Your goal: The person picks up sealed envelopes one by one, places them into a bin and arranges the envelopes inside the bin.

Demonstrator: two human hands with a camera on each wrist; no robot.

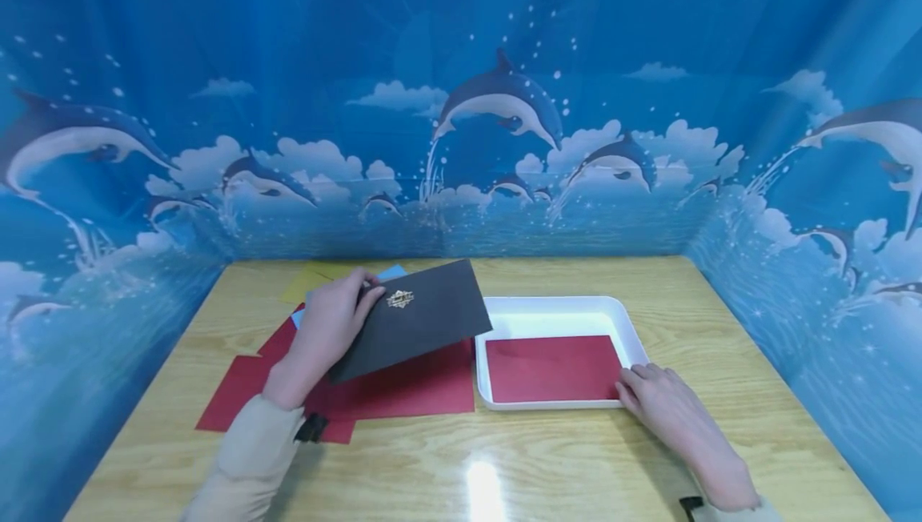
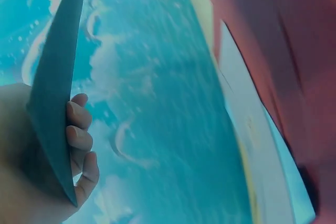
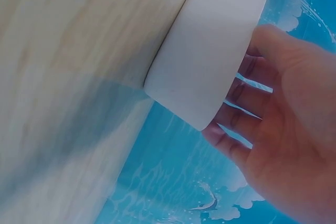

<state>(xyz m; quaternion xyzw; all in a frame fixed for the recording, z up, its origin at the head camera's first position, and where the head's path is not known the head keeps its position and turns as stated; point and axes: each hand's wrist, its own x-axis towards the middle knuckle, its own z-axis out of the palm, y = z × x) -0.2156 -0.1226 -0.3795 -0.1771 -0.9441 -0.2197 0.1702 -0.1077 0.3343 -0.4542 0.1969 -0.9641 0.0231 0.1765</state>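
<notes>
In the head view my left hand (image 1: pixel 333 315) grips a black card or envelope (image 1: pixel 425 318) by its left end, with gold lettering on its face. It is tilted above a spread of red envelopes (image 1: pixel 410 394). The left wrist view shows the black sheet (image 2: pixel 58 77) nearly edge-on, fingertips (image 2: pixel 80 137) curled at its edge. My right hand (image 1: pixel 666 406) holds the rim of a white tray (image 1: pixel 555 307) at its near right corner. Inside the tray lies one red envelope (image 1: pixel 553 370). The tray's outer wall (image 3: pixel 205 51) fills the middle of the right wrist view.
Behind the red pile, blue paper (image 1: pixel 391 272) and yellow paper (image 1: pixel 306 282) stick out, partly covered. Everything lies on a wooden table (image 1: pixel 403 474), with a blue dolphin-print curtain (image 1: pixel 446 210) around its back and sides.
</notes>
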